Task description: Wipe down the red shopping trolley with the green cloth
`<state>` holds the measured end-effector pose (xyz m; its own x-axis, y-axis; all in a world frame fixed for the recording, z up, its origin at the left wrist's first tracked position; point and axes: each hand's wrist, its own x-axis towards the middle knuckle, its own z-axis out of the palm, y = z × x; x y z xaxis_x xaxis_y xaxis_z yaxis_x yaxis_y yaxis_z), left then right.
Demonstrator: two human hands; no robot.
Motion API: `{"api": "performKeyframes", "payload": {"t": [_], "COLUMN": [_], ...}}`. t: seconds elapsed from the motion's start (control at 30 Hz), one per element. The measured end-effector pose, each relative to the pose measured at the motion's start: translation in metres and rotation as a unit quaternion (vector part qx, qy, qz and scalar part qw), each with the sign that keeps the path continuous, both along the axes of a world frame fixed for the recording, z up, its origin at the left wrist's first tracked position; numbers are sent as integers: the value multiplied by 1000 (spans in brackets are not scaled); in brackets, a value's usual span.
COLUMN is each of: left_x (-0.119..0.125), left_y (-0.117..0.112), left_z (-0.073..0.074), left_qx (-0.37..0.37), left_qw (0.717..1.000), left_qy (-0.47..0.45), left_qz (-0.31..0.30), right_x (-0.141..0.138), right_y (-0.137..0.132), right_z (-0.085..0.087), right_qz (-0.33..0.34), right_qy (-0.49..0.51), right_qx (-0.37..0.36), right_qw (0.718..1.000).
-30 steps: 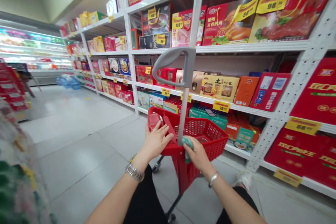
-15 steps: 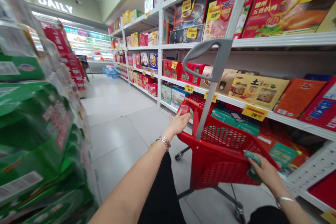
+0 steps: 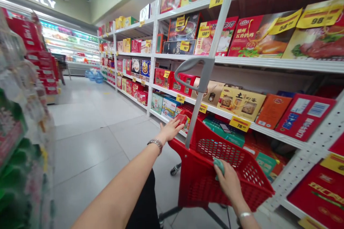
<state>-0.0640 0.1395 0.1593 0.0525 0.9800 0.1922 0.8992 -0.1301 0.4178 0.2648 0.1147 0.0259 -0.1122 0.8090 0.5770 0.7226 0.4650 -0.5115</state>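
Note:
A red plastic shopping cart basket [image 3: 215, 182] with a mesh side stands in front of me, tilted toward the shelves. My left hand [image 3: 170, 130] lies over the basket's far rim, fingers extended across a small red grip [image 3: 181, 118]. My right hand [image 3: 228, 180] holds the near rim, with a teal cloth [image 3: 219, 167] pressed between palm and plastic. A grey metal pole with a curved grey handle [image 3: 195, 69] rises from the cart between my hands. The basket's inside is mostly hidden by its walls.
White metal shelving [image 3: 268, 61] on the right holds boxed food gift sets with yellow price tags. Blurred green packaged goods [image 3: 16, 171] stand close on the left. Grey tile floor [image 3: 91, 143] runs ahead to a lit refrigerated case [image 3: 70, 43].
The view and cart have swung along the aisle, bringing the shelves nearer on the right. My right hand has moved back up the rim toward the pole, still on the cloth.

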Motion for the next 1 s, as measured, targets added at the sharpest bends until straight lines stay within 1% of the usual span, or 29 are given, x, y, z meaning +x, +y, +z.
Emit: {"api": "performKeyframes", "payload": {"t": [0.1, 0.17, 0.23, 0.3, 0.37, 0.43, 0.57, 0.6, 0.67, 0.73, 0.77, 0.83, 0.87, 0.9, 0.93, 1.0], "left_x": [-7, -13, -22, -32, -44, -55, -74, -78, -82, -82, -79, -68, -59, -49, -38, -15], "left_y": [2, 2, 2, 0, -2, -5, -14, -17, -25, -37, -45, -65, -76, -86, -94, -104], "left_z": [1, 2, 2, 4, 6, 10, 22, 25, 28, 24, 18, 1, -10, -21, -31, -48], "left_qx": [-8, -6, -1, 3, 4, 5, 15, 33, 107, 210, 258, 327, 348, 364, 370, 360], "left_qw": [1000, 1000, 999, 999, 998, 997, 992, 988, 974, 950, 936, 908, 900, 899, 910, 927], "left_qy": [11, 20, 30, 42, 56, 67, 86, 99, 127, 134, 126, 94, 85, 81, 84, 101], "left_qz": [6, 13, 21, 26, 30, 44, 92, 111, 152, 186, 203, 242, 250, 228, 167, 0], "right_x": [-58, -84, -97, -98, -88, -67, -3, 15, 50, 76, 85, 92, 92, 88, 84, 75], "right_y": [-7, -10, -13, -16, -19, -22, -25, -25, -25, -23, -22, -19, -17, -16, -15, -15], "right_z": [17, 26, 31, 29, 24, 14, -10, -16, -26, -35, -38, -42, -42, -42, -42, -40], "right_qz": [61, 88, 108, 128, 142, 140, 104, 90, 65, 53, 51, 43, 34, 22, 8, -17], "right_qy": [7, 7, 3, -6, -16, -25, -49, -53, -48, -30, -20, -3, 2, 5, 6, 1], "right_qx": [33, 45, 50, 45, 30, 12, -14, -17, -22, -35, -42, -54, -58, -62, -66, -71], "right_qw": [998, 995, 993, 991, 989, 990, 993, 994, 997, 998, 998, 998, 998, 998, 998, 997]}}
